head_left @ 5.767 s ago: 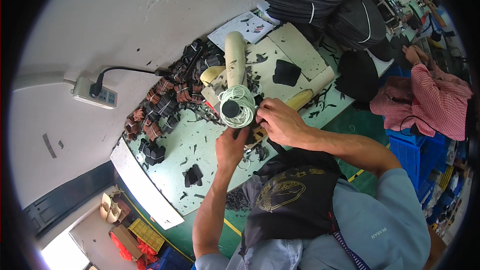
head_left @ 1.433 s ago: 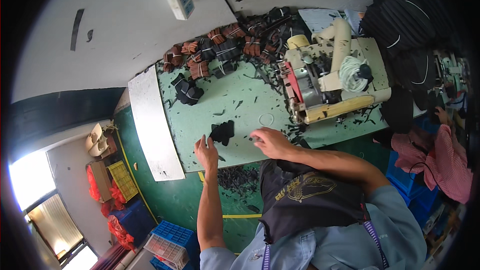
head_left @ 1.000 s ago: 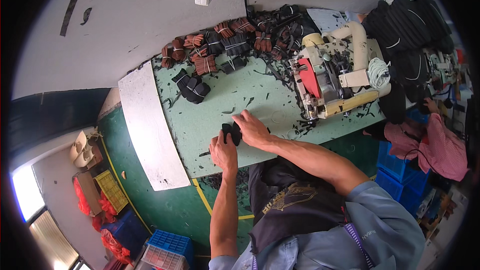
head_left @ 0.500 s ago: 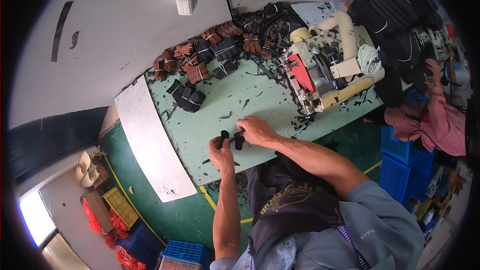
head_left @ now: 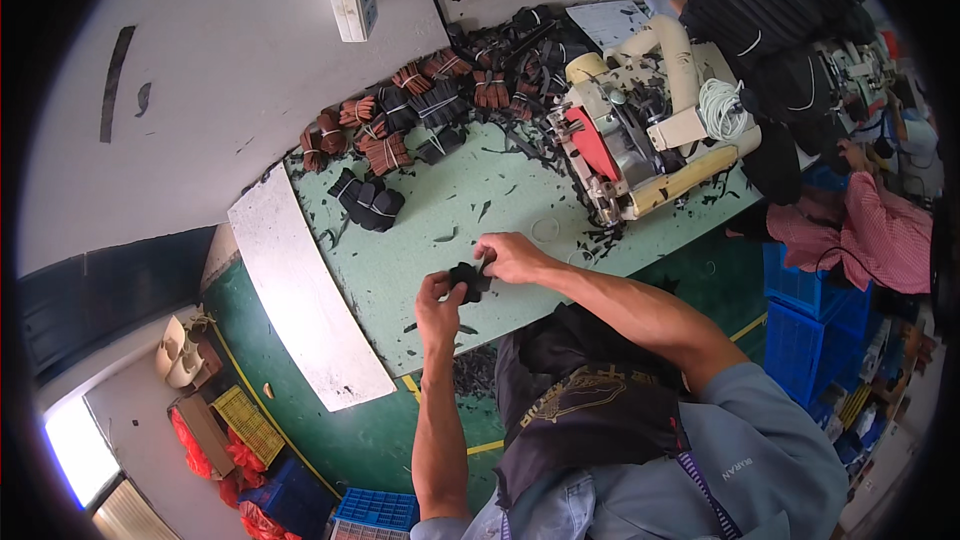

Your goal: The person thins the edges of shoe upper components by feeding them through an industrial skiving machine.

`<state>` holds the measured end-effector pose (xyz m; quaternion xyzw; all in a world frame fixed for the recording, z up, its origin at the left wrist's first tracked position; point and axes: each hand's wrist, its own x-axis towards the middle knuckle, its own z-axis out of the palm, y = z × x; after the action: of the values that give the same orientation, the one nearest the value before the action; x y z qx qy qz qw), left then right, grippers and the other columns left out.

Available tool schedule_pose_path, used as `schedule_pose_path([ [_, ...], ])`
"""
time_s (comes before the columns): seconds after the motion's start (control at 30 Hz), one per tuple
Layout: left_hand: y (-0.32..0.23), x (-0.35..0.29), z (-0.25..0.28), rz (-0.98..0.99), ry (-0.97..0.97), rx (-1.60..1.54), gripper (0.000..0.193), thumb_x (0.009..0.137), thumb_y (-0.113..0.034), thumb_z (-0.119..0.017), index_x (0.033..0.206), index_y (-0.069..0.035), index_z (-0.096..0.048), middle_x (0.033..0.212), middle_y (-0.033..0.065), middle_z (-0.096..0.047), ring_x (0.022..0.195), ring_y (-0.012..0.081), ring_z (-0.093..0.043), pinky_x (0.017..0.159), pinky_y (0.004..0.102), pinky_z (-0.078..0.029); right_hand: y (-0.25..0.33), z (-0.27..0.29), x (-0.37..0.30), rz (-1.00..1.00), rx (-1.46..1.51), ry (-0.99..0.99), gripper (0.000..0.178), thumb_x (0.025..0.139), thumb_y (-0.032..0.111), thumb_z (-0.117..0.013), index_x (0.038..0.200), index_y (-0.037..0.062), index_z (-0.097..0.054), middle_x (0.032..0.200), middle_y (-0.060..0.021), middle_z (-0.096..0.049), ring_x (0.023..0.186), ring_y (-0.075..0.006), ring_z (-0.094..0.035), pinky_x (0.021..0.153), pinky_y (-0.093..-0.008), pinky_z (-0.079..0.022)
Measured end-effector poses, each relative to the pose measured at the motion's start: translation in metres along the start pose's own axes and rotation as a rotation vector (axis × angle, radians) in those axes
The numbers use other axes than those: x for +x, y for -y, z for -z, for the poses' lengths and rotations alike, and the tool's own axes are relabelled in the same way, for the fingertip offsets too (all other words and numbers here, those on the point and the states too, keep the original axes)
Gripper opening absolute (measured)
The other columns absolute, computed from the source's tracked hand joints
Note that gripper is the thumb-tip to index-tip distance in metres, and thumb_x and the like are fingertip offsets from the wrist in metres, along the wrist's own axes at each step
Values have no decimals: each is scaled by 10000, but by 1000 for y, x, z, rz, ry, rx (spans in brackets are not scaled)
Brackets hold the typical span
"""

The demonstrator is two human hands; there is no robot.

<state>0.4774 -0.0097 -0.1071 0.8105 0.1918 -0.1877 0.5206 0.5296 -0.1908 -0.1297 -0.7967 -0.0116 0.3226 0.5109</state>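
Observation:
Over the near part of the pale green table point(head_left: 450, 210), my hands are close together. Small black pieces point(head_left: 468, 282), perhaps fabric or strap, are pinched in the fingers of my left hand point(head_left: 438, 302). At their upper right edge, my right hand point(head_left: 510, 258) has its fingertips closed on the pieces too. How many pieces there are cannot be made out. Beyond my left hand lies a tied black bundle point(head_left: 368, 200). A thin pale ring point(head_left: 545, 229), like a rubber band, rests just past my right hand.
Brown bundles point(head_left: 383, 152) and black ones line the wall. A sewing-type machine point(head_left: 630, 150) with a red plate stands to the right, black scraps around it. A white board point(head_left: 310, 290) covers the left end. At right, a person in a pink checked top point(head_left: 870, 230) works near blue crates point(head_left: 810, 340).
The black pieces, apart in my two hands before, are now together. My left hand has tilted slightly inward, and the whole view has shifted a little.

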Motion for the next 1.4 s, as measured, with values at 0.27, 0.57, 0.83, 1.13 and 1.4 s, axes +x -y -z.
schedule_pose_path([
  [0.27, -6, -12, -15, 248, 109, -746, 331, 865, -56, -648, 1159, 62, -550, 1046, 126, -668, 924, 167, -635, 818, 291, -490, 5, 2, -24, -199, 516, -19, 233, 788, 69, -674, 998, -14, -618, 940, -80, -669, 839, -157, -643, 708, -293, -521],
  [0.57, -3, -33, -78, 106, -14, -466, 290, 868, -90, -655, 1120, 52, -625, 931, 107, -703, 820, 144, -642, 741, 282, -508, -13, -6, -63, -258, 852, -177, 296, 849, 54, -617, 1142, 14, -628, 1015, -61, -650, 938, -129, -587, 808, -271, -472],
  [0.83, -19, -39, -73, -123, -235, 263, 222, 850, -166, -670, 1001, -3, -664, 921, 162, -650, 787, 281, -642, 702, 382, -502, -31, 34, -113, -407, 1186, -145, 327, 865, -7, -549, 1187, 32, -589, 1034, -49, -615, 912, -130, -589, 740, -271, -485],
  [1.13, 19, -20, -60, -186, -336, 738, 284, 784, -120, -686, 1014, -21, -552, 939, 160, -578, 920, 358, -543, 816, 441, -430, -38, 59, -172, 93, 249, 171, 354, 874, 119, -585, 1216, 44, -529, 1167, -161, -605, 1068, -261, -597, 909, -356, -466],
  [1.4, -67, -60, -103, 9, 211, -164, 197, 825, -19, -643, 1014, 20, -602, 870, 89, -661, 746, 154, -645, 667, 277, -527, -42, 106, -196, 208, 163, 164, 363, 795, 25, -554, 1157, 58, -567, 1042, -191, -631, 1045, -350, -587, 894, -416, -461],
])
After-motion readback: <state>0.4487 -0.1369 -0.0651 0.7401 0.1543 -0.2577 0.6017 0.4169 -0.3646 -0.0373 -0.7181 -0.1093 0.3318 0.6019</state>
